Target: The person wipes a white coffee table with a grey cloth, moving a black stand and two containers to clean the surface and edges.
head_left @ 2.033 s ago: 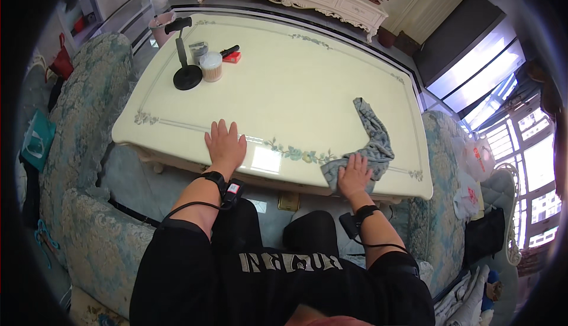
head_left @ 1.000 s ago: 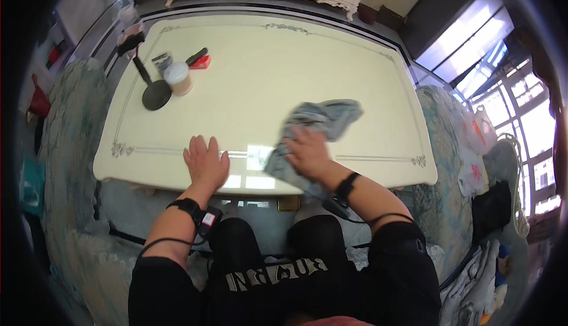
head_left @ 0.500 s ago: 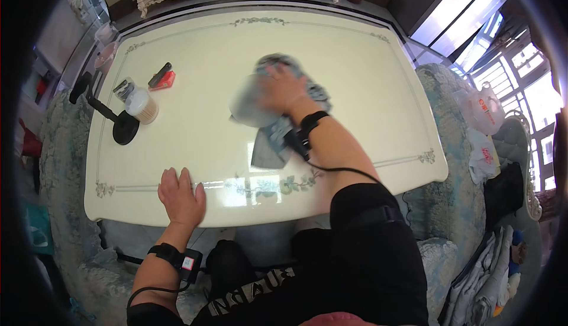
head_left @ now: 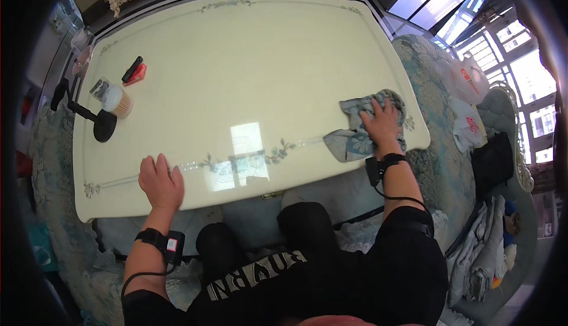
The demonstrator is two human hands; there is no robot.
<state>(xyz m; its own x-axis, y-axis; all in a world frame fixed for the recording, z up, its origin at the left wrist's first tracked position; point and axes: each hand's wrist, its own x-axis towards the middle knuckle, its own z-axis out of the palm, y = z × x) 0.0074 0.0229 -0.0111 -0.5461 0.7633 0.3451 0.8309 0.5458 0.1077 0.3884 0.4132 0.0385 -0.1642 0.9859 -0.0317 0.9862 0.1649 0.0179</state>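
A patterned grey-blue cloth lies bunched on the cream tabletop, close to its right front corner. Over the bunched part, my right hand presses down and keeps hold of it, fingers slightly apart. What the palm covers is hidden. My left hand rests palm down on the table near the front edge at the left, its fingers stretched out and nothing in them.
On the table's left stand a round-based black stand, a clear tub of toothpicks and a red packet with a black object against it. Plastic bags sit on the right-hand sofa.
My right hand and the cloth have gone from the table's middle to the right and nearer the front edge. The view has shifted and tilted. My left hand still rests on the table.
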